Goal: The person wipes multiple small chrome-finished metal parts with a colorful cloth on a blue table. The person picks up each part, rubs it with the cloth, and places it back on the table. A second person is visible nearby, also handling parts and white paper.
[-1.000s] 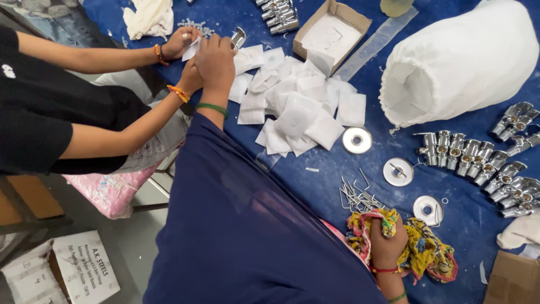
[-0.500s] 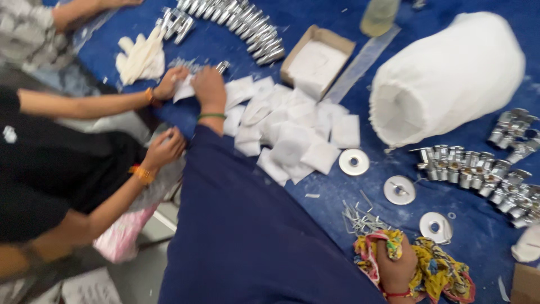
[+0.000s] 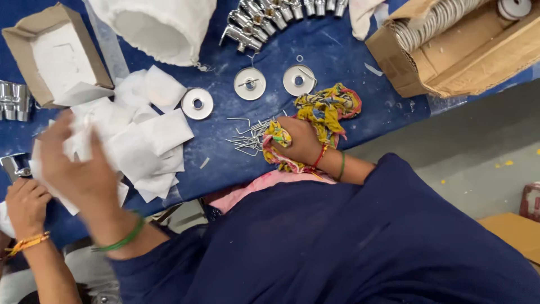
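Fingers (image 3: 84,141) of the left hand (image 3: 73,163) spread open, blurred, over white papers (image 3: 163,132) lying just right of them on the tabletop (image 3: 349,50). Right hand (image 3: 301,141) grips a yellow cloth (image 3: 329,110) beside pins (image 3: 250,135).

Navy sleeves, green and red bangles.

Left hand (image 3: 73,163) spread and blurred, right hand (image 3: 301,141) fisted.
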